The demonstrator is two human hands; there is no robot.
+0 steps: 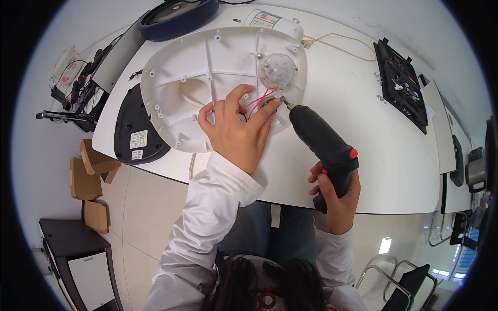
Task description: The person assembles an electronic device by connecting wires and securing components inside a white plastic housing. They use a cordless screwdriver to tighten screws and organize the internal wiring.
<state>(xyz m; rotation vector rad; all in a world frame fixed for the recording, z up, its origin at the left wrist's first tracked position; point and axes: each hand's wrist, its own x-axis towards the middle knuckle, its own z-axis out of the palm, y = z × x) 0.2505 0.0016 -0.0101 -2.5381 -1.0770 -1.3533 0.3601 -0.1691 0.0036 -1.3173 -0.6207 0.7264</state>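
Observation:
A large white plastic housing (179,65), hollow side up with ribs and screw posts, lies on the table. My left hand (236,124) rests over it with fingers spread, its thumb against a small part beside the red wires (252,110). What lies under the palm is hidden. A round translucent component (278,71) sits in the housing just beyond the thumb. My right hand (340,202) is wrapped round the handle of a black cordless screwdriver (321,135) with red buttons. Its bit points down at the housing's right edge, close to my left thumb.
A black base cover (136,122) with white labels lies left of the housing. Behind stand a dark blue round object (176,19) and a white cylindrical container (272,23) with a cord. An open black tool case (399,85) sits at the right, loose screws (379,85) beside it.

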